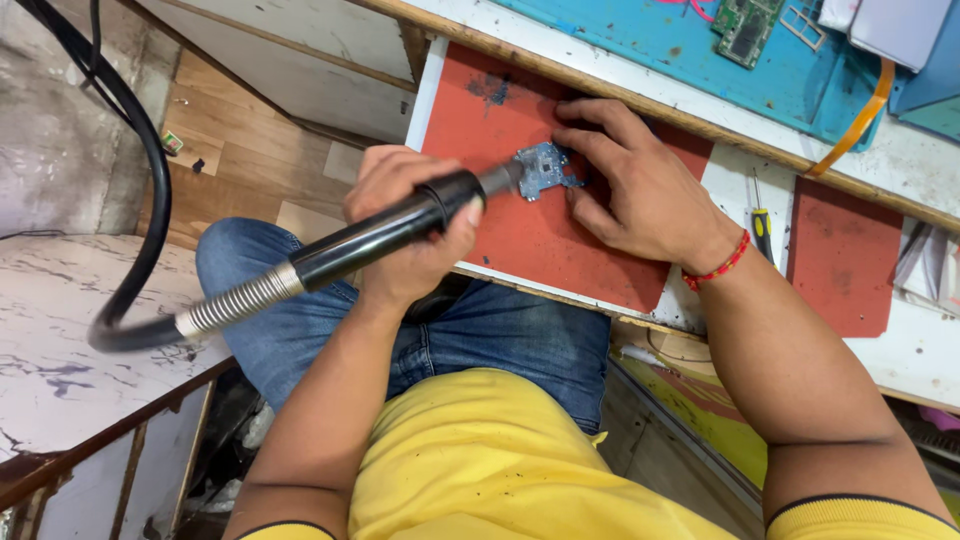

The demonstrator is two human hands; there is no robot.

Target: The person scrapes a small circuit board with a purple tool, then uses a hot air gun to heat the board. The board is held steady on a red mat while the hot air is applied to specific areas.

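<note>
Red mat point(560, 240): hot-air wand point(400, 225) nozzle up-right toward circuit board point(540, 168).

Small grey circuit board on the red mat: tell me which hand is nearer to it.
Right. The right hand rests on the red mat with fingertips touching the small grey circuit board. The left hand grips the black hot-air handpiece farther back; only its nozzle reaches the board.

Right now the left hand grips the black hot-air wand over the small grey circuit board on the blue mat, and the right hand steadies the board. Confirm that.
Not quite: the mat is wrong. The head view shows the small grey circuit board lying on the red mat, not a blue one. The left hand does grip the black hot-air wand, and the right hand steadies the board.
</note>
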